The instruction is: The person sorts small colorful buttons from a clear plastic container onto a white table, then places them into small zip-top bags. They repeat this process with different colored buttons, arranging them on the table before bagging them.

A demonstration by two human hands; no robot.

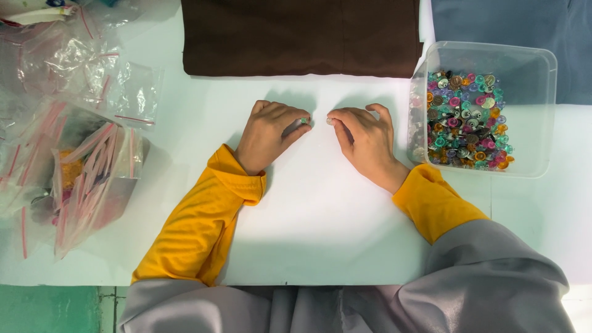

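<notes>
- I had my left hand (268,134) resting knuckles-up on the white table (320,209), fingers curled in, with the thumb and forefinger pinched shut on a tiny greenish snap button piece (304,120).
- My right hand (364,139) lay just beside it at three o'clock, also curled, its fingertips closed on a small pale button piece (328,121).
- The two small pieces sat near each other at the centre of the table, not quite touching, each at the tip of its own hand.
- Both wrists came out of yellow sleeves (203,216), with loose grey cloth (481,290) draped over the forearms at six o'clock.
- At three o'clock from the right hand stood a clear plastic tub (530,68), holding a heap of mixed snap buttons (465,120) in pink, green, orange and metal tones, piled toward the tub's left side.
- At twelve o'clock a folded dark brown fabric (302,37) lay flat on the table, well apart from my fingers.
- At one o'clock, behind the tub, there was a slate-blue fabric (505,24).
- At nine o'clock a loose pile of clear zip bags with red seal strips (80,154) was spread about, some with small orange pieces inside.
</notes>
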